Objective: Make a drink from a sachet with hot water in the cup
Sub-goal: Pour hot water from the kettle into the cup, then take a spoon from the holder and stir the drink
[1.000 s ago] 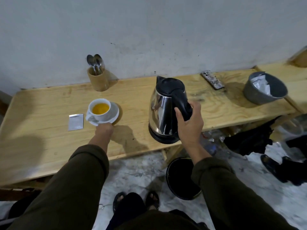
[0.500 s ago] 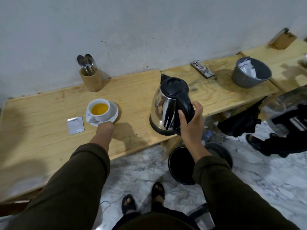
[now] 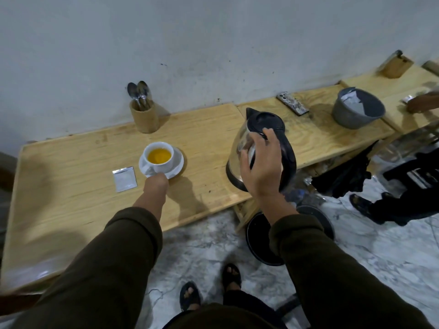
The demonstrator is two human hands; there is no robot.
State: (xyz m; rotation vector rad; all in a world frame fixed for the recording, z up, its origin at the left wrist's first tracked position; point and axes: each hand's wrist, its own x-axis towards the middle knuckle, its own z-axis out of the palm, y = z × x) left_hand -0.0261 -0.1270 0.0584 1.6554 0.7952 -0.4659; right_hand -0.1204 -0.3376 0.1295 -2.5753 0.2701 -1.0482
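No text, label, brand, number or sign can be read anywhere in the head view. The small flat silver sachet (image 3: 125, 179) lying on the pale wooden surface (image 3: 71, 167) left of the white cup shows a blank, unmarked face. The patterned dark rectangular object (image 3: 293, 103) at the far side of the surface, near the wall, carries light markings too small and blurred to make out as letters.

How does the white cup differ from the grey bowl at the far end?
The cup is white and stands on a saucer; the bowl is grey, larger, and sits straight on the table. The cup holds orange liquid; the bowl holds crumpled paper. Both are round, open and upright.
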